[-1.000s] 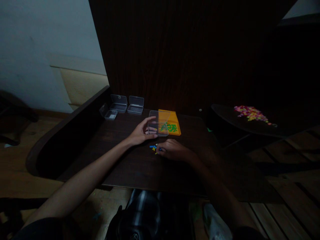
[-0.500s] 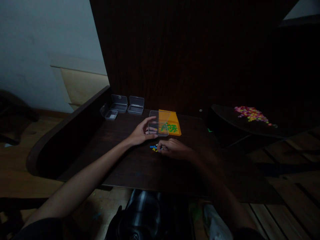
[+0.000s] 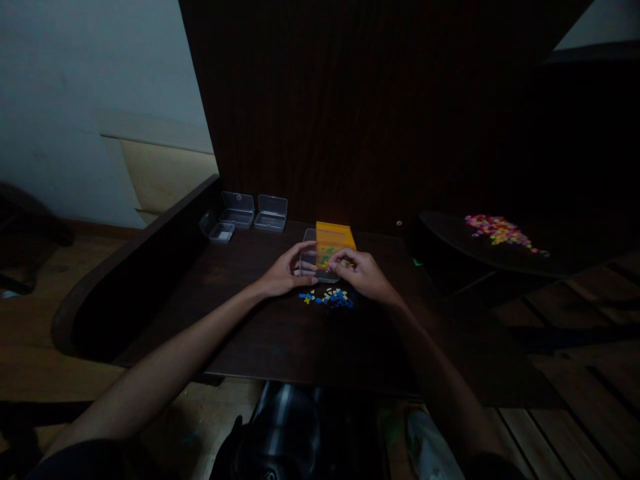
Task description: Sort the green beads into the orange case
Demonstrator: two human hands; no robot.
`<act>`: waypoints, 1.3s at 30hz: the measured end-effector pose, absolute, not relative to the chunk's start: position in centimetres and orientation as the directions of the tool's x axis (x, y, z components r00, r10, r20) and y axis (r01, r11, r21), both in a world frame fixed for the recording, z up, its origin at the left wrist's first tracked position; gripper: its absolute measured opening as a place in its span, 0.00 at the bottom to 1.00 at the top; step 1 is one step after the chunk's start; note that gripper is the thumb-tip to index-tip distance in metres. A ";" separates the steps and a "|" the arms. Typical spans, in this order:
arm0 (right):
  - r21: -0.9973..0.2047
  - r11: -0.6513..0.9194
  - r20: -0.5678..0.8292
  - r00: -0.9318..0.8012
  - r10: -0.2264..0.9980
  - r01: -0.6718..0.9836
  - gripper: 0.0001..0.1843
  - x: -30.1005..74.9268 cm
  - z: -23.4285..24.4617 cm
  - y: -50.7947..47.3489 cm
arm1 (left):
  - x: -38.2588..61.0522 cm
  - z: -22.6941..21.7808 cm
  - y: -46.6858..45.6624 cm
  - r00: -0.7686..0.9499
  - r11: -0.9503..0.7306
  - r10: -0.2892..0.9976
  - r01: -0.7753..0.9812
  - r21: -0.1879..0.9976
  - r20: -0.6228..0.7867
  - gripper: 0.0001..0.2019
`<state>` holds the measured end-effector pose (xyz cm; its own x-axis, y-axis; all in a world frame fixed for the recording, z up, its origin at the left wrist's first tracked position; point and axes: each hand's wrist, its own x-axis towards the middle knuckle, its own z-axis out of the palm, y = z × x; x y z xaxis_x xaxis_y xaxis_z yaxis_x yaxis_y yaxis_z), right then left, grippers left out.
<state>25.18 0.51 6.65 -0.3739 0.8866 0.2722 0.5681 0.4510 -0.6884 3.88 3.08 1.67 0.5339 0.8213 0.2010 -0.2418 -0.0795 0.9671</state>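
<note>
My left hand curls round the left side of a clear plastic box, its lid standing open. Over the box is my right hand, thumb and fingertips pinched together; what they hold, if anything, is too small to make out. A few tiny yellow bits show by the fingertips. Just in front of the box lies a scatter of small blue, cream and yellow pieces. Behind it an orange case stands open; green pieces inside are partly hidden by my right hand.
Several small clear boxes stand open at the table's back left. A raised dark side board edges the left. To the right, a heap of pink, red and yellow pieces lies on another dark surface. A dark panel rises behind.
My right hand has moved up from the pile to above the clear box, uncovering more blue and cream pieces. My left hand has shifted the clear box slightly nearer.
</note>
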 end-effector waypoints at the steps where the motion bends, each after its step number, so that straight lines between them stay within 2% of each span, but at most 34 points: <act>1: -0.653 0.471 0.297 -0.372 0.880 0.593 0.11 25.0 6.7 0.7 | 3.9 1.6 3.0 0.538 -0.080 0.818 -0.240 0.967 0.202 0.40; 6: -0.503 0.541 0.342 -0.419 0.841 0.675 0.08 23.8 7.1 0.9 | 4.1 1.6 2.7 0.548 -0.062 0.813 -0.251 0.966 0.195 0.40; 15: -0.583 0.495 0.364 -0.338 0.868 0.644 0.05 22.9 5.8 1.6 | 4.6 1.5 2.5 0.570 -0.010 0.803 -0.279 0.960 0.174 0.41; 26: -0.428 0.594 0.385 -0.458 0.802 0.681 0.05 23.0 6.8 1.9 | 4.5 1.3 2.7 0.565 -0.031 0.803 -0.281 0.959 0.191 0.41; 34: -0.414 0.662 0.409 -0.522 0.748 0.625 0.07 24.5 7.1 2.0 | 4.4 1.4 2.7 0.560 -0.036 0.805 -0.282 0.959 0.195 0.42; 37: -0.384 0.676 0.377 -0.561 0.737 0.630 0.10 24.6 7.0 1.9 | 4.3 1.5 2.6 0.555 -0.032 0.812 -0.266 0.963 0.180 0.41; 39: -0.320 0.674 0.327 -0.590 0.738 0.666 0.12 24.5 6.8 1.7 | 4.3 1.6 2.6 0.554 -0.031 0.814 -0.257 0.966 0.174 0.41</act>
<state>24.54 1.70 6.84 -0.5896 0.7384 0.3273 0.6662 0.6737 -0.3197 4.28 2.58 1.63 0.5538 0.8143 0.1738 -0.2575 -0.0310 0.9658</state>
